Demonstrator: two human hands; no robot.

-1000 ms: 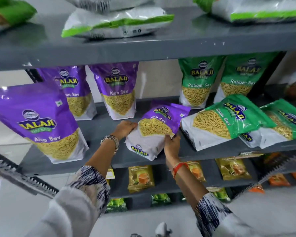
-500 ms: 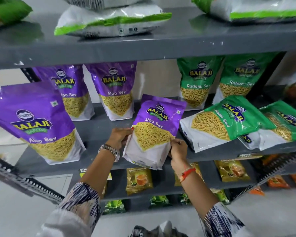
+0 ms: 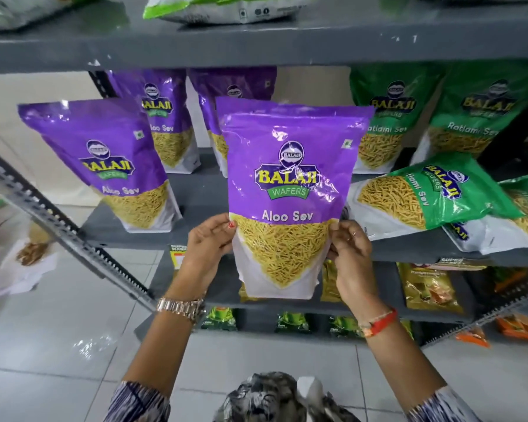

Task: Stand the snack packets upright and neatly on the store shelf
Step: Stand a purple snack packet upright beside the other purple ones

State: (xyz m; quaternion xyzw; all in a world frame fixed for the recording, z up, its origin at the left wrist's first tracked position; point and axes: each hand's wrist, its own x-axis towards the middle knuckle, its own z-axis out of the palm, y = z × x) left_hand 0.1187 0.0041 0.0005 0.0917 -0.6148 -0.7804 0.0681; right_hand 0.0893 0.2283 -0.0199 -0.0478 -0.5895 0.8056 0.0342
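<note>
I hold a purple Aloo Sev packet upright in front of the grey middle shelf, its base lower than the shelf's front edge. My left hand grips its left side and my right hand grips its right side. A second purple packet stands at the shelf's front left. Two more purple packets stand at the back, partly hidden. On the right, two green Ratlami Sev packets stand at the back, and two green packets lie flat at the front.
The upper shelf carries white and green packets lying flat. Lower shelves hold small yellow-green packets and orange ones. A slotted metal upright slants across the left. Tiled floor lies below.
The purple packet has been lifted off the shelf and turned fully upright, now facing me and held nearer the camera. Both hands shifted to its lower sides.
</note>
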